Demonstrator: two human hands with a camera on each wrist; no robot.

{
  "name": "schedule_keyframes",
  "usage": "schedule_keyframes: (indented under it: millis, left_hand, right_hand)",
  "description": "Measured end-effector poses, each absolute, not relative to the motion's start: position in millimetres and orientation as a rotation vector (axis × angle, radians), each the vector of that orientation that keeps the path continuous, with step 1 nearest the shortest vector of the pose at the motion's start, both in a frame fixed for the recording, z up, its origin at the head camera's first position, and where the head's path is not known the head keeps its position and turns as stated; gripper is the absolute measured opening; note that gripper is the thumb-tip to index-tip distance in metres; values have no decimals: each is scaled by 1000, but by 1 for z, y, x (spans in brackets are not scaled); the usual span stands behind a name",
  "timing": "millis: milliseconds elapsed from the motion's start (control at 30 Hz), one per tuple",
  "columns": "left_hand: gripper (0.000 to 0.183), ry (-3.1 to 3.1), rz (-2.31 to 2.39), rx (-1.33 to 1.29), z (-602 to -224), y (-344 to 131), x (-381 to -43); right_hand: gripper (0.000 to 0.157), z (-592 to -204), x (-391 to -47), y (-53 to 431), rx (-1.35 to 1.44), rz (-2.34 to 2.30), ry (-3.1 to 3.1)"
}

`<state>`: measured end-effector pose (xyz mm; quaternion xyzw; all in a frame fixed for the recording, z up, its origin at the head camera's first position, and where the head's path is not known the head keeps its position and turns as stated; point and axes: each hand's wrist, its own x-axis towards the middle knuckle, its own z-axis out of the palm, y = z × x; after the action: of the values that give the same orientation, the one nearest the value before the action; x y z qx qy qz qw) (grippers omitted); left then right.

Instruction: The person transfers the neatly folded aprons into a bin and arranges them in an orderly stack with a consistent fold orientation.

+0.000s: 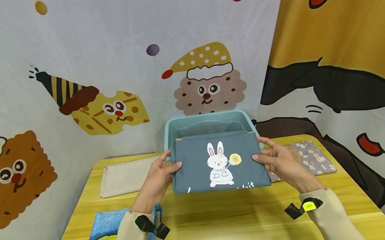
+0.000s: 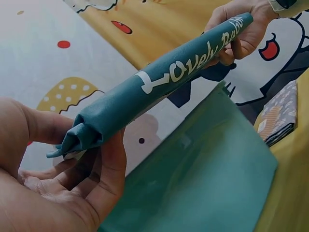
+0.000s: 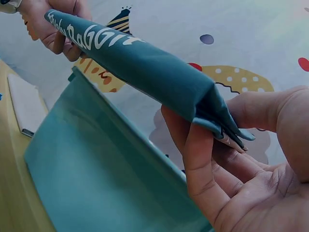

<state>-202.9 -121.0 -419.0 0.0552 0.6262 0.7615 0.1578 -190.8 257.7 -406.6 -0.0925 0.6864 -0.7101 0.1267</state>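
Folded blue-grey rectangular cloth, pinched at opposite ends by left hand and right hand, wants holding level.

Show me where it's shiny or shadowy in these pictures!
Head view: pale shine on the wooden table near the bottom edge, darker shade below the folded rabbit-print cloth; left wrist view: dim, with shadow inside the curled left hand; right wrist view: dark shade inside the cloth's folded end.

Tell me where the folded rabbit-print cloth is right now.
In the head view, the folded rabbit-print cloth is below and slightly right of centre, held between the left hand and right hand, hiding the near part of the pale teal bin.
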Motion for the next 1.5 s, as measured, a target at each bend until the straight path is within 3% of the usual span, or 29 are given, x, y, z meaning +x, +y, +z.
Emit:
schedule_keyframes:
  millis: [300,1500]
  left_hand:
    - [83,1858,2138,130,-404,-122,-226]
    - [73,2077,1973,9,-383,-105,-315]
  right_hand:
    - [90,-393,-214,257,-243,-2040,2003]
    - [86,-373,-305,255,-67,-1750,2209]
